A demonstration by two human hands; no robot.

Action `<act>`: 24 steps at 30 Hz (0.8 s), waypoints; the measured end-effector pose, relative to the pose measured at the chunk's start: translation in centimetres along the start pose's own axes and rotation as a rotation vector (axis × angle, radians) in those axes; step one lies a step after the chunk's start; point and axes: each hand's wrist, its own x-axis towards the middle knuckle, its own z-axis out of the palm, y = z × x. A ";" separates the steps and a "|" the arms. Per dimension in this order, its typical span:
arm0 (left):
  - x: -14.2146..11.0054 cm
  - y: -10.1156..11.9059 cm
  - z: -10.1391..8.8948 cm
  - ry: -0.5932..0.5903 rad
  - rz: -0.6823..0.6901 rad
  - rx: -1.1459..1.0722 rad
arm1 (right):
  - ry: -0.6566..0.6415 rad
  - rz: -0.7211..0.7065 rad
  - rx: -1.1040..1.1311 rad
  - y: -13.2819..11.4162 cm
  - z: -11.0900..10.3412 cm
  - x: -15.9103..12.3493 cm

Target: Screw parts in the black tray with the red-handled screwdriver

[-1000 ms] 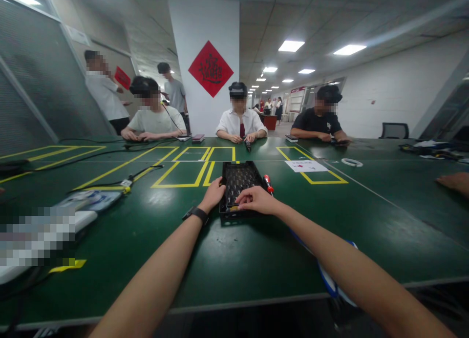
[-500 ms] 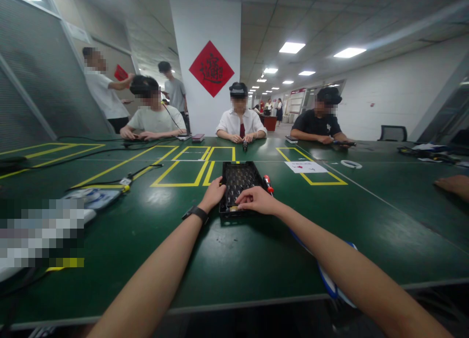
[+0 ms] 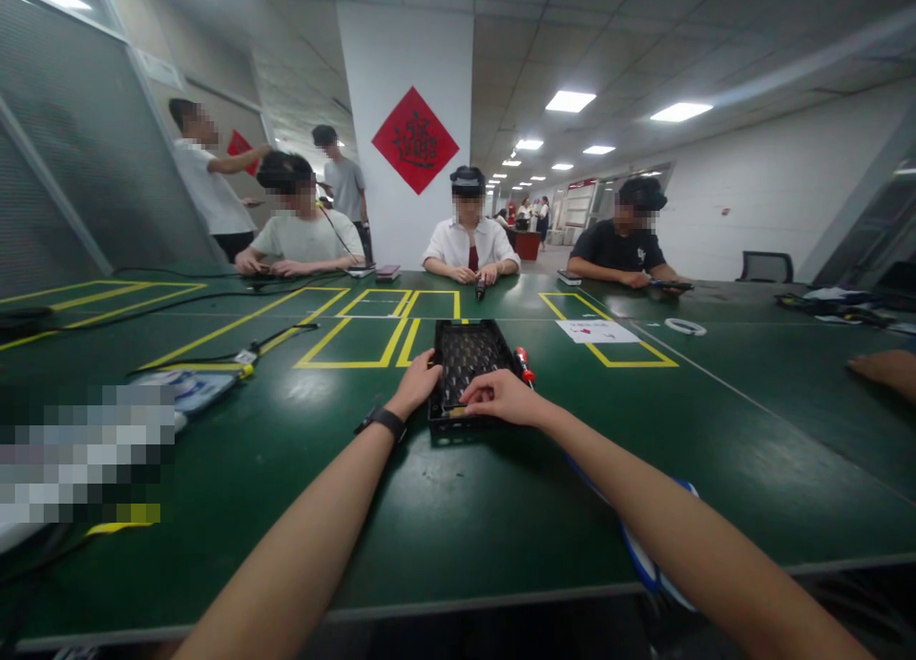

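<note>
A black, box-like tray (image 3: pixel 468 340) with rows of small shiny bits inside lies in front of me on the green table. My left hand (image 3: pixel 418 383) grips its left side, thumb over the rim. Over the near end of the tray, my right hand (image 3: pixel 502 397) is closed with thumb and fingertips pinched together. Whatever they hold is too small to make out. Just by those fingertips a small yellowish piece (image 3: pixel 455 413) shows inside the near edge. A red-handled screwdriver (image 3: pixel 525 364) lies against the table right of the tray, beyond my right hand.
A white paper (image 3: pixel 598 331) and a white ring (image 3: pixel 685 326) lie to the right. Cables (image 3: pixel 279 334) and a pale blue item (image 3: pixel 197 391) are at left. Three people sit across the table; another person's hand (image 3: pixel 887 366) rests at far right. Yellow tape outlines mark the tabletop.
The view has tipped up slightly. Both my hands and the tray keep nearly the same places, with the right fingers still at the tray's near end.
</note>
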 end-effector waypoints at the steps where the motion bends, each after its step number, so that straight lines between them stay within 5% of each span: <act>1: 0.0 0.0 0.0 -0.002 0.002 -0.003 | -0.001 -0.004 -0.005 0.0 0.0 0.0; 24: -0.6 0.5 -0.4 -0.014 -0.021 -0.027 | 0.011 0.008 0.014 -0.3 0.0 0.0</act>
